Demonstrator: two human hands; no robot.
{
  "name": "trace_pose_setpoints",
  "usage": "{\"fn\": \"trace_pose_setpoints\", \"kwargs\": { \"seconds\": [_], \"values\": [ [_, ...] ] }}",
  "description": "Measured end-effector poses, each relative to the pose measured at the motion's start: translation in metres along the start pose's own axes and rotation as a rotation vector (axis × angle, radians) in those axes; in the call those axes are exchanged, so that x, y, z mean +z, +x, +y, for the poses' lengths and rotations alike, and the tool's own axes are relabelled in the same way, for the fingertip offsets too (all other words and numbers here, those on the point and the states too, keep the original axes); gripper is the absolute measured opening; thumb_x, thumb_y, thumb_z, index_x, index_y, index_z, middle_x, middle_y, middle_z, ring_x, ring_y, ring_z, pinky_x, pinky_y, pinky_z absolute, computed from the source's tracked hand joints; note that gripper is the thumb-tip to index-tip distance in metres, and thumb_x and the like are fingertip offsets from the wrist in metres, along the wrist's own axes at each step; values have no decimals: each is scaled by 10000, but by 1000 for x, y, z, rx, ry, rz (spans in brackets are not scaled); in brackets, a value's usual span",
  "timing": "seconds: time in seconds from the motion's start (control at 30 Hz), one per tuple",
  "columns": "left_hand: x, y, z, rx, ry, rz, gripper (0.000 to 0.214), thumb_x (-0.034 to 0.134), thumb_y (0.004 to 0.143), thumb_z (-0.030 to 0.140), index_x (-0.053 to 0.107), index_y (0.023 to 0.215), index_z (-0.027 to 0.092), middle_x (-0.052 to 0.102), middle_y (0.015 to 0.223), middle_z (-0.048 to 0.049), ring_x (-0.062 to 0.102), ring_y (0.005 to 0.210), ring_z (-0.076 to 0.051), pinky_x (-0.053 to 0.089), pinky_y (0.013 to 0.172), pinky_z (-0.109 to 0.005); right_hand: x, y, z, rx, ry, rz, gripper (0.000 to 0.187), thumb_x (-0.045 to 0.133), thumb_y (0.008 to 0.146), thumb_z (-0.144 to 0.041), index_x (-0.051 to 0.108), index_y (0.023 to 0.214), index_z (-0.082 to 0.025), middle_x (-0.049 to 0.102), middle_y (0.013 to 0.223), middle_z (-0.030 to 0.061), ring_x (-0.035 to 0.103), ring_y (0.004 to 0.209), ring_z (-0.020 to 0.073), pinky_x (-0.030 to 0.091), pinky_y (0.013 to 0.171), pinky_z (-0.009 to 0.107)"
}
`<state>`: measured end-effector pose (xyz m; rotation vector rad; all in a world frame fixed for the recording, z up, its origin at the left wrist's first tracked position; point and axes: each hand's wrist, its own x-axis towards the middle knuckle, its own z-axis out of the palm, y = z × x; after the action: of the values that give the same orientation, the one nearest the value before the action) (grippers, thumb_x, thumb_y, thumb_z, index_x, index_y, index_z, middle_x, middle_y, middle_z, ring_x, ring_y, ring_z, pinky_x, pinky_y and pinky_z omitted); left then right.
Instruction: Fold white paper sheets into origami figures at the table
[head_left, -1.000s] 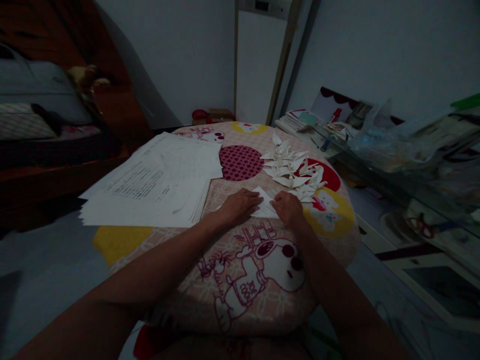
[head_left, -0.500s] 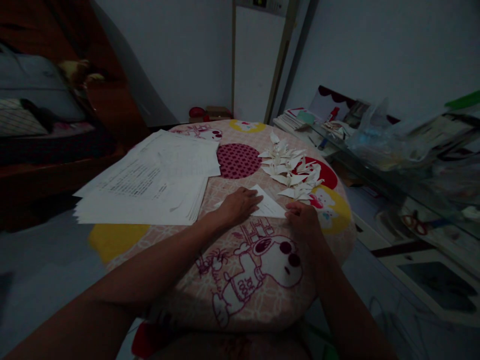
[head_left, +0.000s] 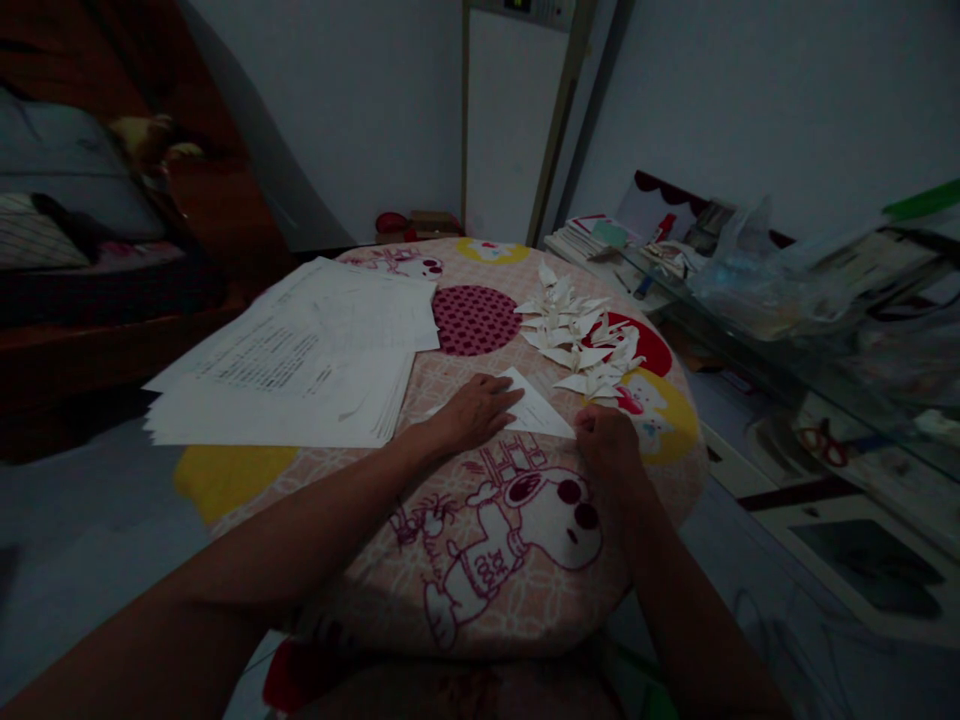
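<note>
A white sheet of paper (head_left: 538, 408), folded into a triangle, lies on the cloth-covered table (head_left: 517, 630). Flat across its left part rests my left hand (head_left: 480, 408), fingers stretched out and covering some of it. At the right corner of the triangle is my right hand (head_left: 601, 432), its fingers curled closed; whether they pinch the corner or only press beside it I cannot tell. Just beyond the hands sits a cluster of several folded paper cranes (head_left: 577, 335).
On the table's left lies a thick stack of printed sheets (head_left: 300, 340). To the right stands a glass-topped cabinet with papers (head_left: 581, 238), a plastic bag (head_left: 757, 265) and red-handled scissors (head_left: 825, 442). A wooden seat (head_left: 210, 210) is at the far left.
My right hand has shifted very slightly, its fingers curled a little tighter at the paper's corner. My left hand stays in place on the paper. The whole view has moved slightly.
</note>
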<state>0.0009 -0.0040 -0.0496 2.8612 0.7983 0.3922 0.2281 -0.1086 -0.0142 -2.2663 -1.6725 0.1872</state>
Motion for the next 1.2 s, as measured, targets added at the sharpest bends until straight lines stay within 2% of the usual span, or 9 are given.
{"fn": "trace_pose_setpoints", "kwargs": {
  "seconds": [0.13, 0.2, 0.27, 0.33, 0.4, 0.57, 0.7, 0.93, 1.2],
  "values": [
    [2, 1, 0, 0, -6, 8, 466, 498, 989, 336, 546, 1409, 140, 539, 1457, -185, 504, 1320, -295, 365, 1124, -448, -8, 2, -26, -190, -43, 111, 245, 517, 789, -85, 729, 894, -148, 734, 878, 124, 646, 817, 224, 432, 738, 302],
    [3, 1, -1, 5, -6, 23, 463, 508, 980, 328, 553, 1402, 143, 548, 1441, -185, 514, 1303, -296, 373, 1118, -452, -3, 8, -42, -335, 95, 57, 213, 539, 831, -122, 730, 918, -161, 741, 871, 92, 650, 808, 199, 445, 762, 284],
    [4, 1, -2, 12, -10, 40, 458, 511, 975, 333, 564, 1391, 147, 556, 1428, -187, 520, 1295, -298, 380, 1111, -461, 5, 16, -52, -385, 208, -97, 168, 582, 810, -123, 735, 859, -172, 740, 797, 48, 643, 736, 168, 449, 712, 255],
    [6, 1, -5, 26, -27, 48, 459, 513, 971, 343, 574, 1378, 141, 566, 1413, -196, 519, 1300, -303, 383, 1110, -471, 14, 25, -56, -313, 229, -232, 135, 616, 769, -105, 736, 768, -169, 723, 715, 27, 631, 670, 148, 439, 660, 236],
    [8, 1, -8, 44, -47, 47, 476, 515, 967, 352, 572, 1380, 122, 571, 1407, -209, 505, 1323, -308, 377, 1118, -477, 20, 31, -54, -226, 242, -273, 107, 648, 748, -124, 742, 738, -175, 706, 651, 8, 618, 625, 138, 430, 627, 227],
    [10, 0, -7, 23, -60, 38, 563, 540, 939, 429, 548, 1405, 114, 538, 1448, -215, 480, 1346, -326, 364, 1130, -488, 23, 30, -55, -183, 232, -321, 52, 704, 715, -164, 748, 702, -189, 695, 620, -2, 616, 600, 135, 414, 583, 218],
    [10, -1, -4, -16, -49, 46, 605, 562, 902, 421, 521, 1432, 132, 494, 1499, -197, 463, 1350, -334, 353, 1141, -495, 23, 25, -60, -169, 163, -278, 92, 681, 707, -139, 741, 679, -203, 693, 619, 1, 599, 577, 130, 396, 563, 219],
    [13, -2, -8, -1, -62, 49, 635, 572, 860, 424, 500, 1442, 180, 486, 1522, -155, 451, 1354, -329, 358, 1141, -508, 11, 20, -24, -127, 216, -229, 90, 642, 669, -115, 707, 648, -175, 679, 617, 12, 571, 574, 131, 405, 563, 232],
    [11, -3, -6, -24, -59, 40, 642, 574, 862, 419, 500, 1445, 161, 476, 1527, -178, 473, 1330, -351, 388, 1115, -522, -10, 18, 27, -17, 245, -208, 126, 612, 621, -74, 633, 562, -183, 574, 492, -29, 516, 496, 127, 375, 510, 233]
  ]
}}
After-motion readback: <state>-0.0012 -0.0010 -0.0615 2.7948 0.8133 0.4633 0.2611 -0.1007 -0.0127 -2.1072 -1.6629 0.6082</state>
